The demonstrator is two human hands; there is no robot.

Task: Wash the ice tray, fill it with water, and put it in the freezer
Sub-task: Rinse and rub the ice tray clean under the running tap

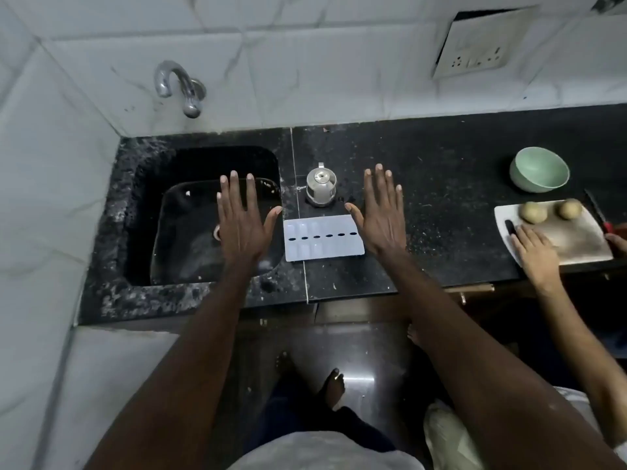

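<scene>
My forearms come in from the near edge, both bare, palms down. Left hand (242, 215) is spread flat, fingers apart, holding nothing, hovering over the sink (203, 212). Right hand (381, 212) is also spread, empty, over the black speckled surface (458, 184). Ice tray (324, 237) lies flat on the surface between the two hands, just right of the sink edge; long axis runs left-right, so each hand faces one short end. Left thumb sits just beside the tray's left end, right thumb just beside its far-right corner; neither looks to be touching. Both hands about equally near, so I judge a two-hand lift from the ends, or a right-hand grab and slide left into the sink. Tray is pale translucent plastic, rectangular, two rows of rounded cells with a line of dark oval slots down the middle. Just beyond it stands a small shiny steel pot (320, 186). Curved metal tap (179, 86) on the white tiled wall, far left, not running as far as I can tell. Washing not yet started. Far right: another person's hand (536, 252) on a chopping board (559, 239) with two potatoes (534, 212), green bowl (539, 169) beyond.
</scene>
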